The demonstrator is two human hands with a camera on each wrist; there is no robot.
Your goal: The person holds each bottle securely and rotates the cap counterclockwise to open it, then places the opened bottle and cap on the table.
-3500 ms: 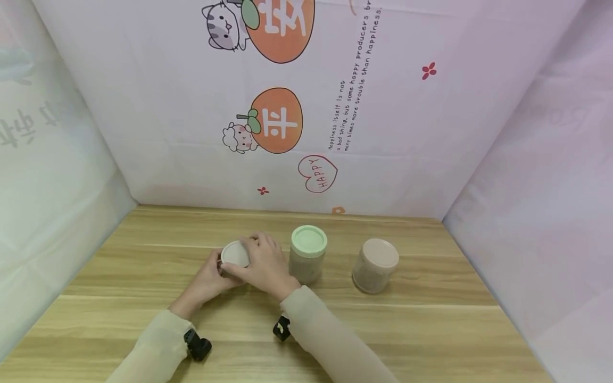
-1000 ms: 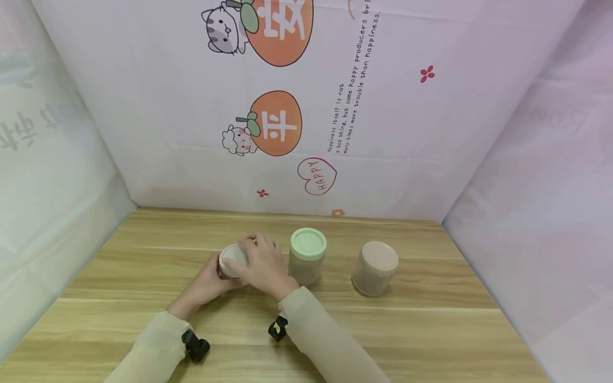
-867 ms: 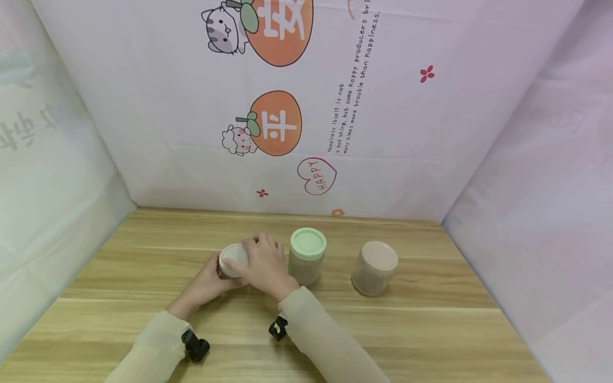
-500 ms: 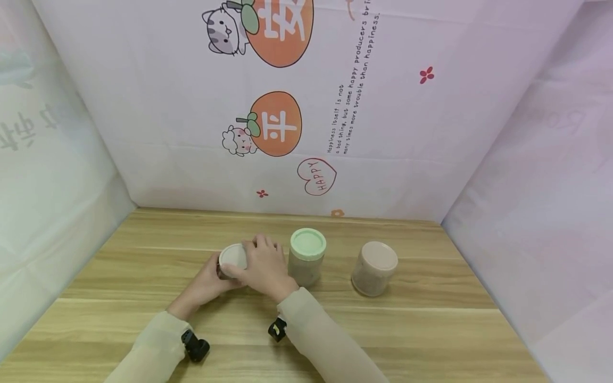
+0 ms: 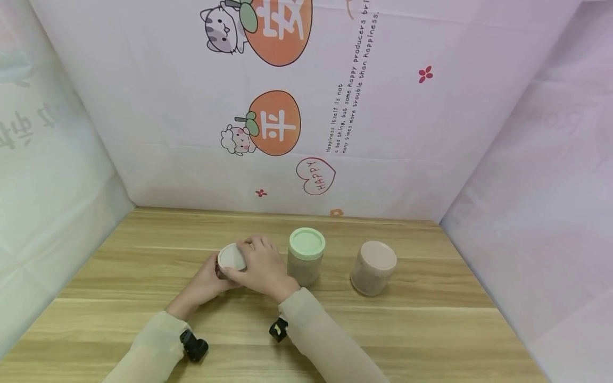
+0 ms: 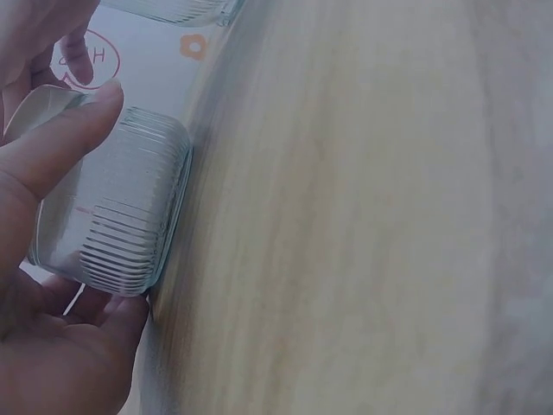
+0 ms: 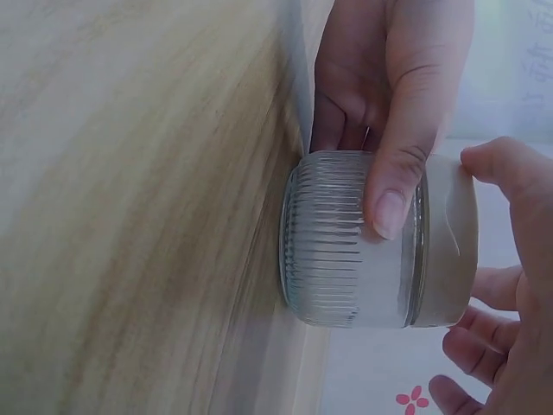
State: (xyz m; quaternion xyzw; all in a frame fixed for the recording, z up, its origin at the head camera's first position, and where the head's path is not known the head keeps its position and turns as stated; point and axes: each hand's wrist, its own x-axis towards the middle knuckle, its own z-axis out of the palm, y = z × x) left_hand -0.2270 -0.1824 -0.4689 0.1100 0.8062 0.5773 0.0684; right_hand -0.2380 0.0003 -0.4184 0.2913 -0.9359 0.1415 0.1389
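Note:
A ribbed clear glass jar (image 7: 333, 251) with a pale off-white lid (image 5: 231, 257) stands upright at the table's left middle. My left hand (image 5: 205, 281) grips the jar's body, its thumb (image 6: 78, 130) lying along the glass and its fingers on the far side. Over the top, my right hand (image 5: 265, 268) holds the lid between thumb and fingers, covering the lid's right part in the head view. The right wrist view shows the right thumb (image 7: 497, 162) at the lid's edge, with the lid seated against the glass.
Just right of my right hand stands a jar with a light green lid (image 5: 307, 243). Farther right is a jar with a beige-pink lid (image 5: 378, 256). A printed white cloth (image 5: 383, 175) backs the wooden table (image 5: 421, 340), with white sides left and right.
Both hands stay at the same jar. My right thumb and fingers have shifted slightly around the lid, the thumb now nearer its front edge. The other two jars stay put.

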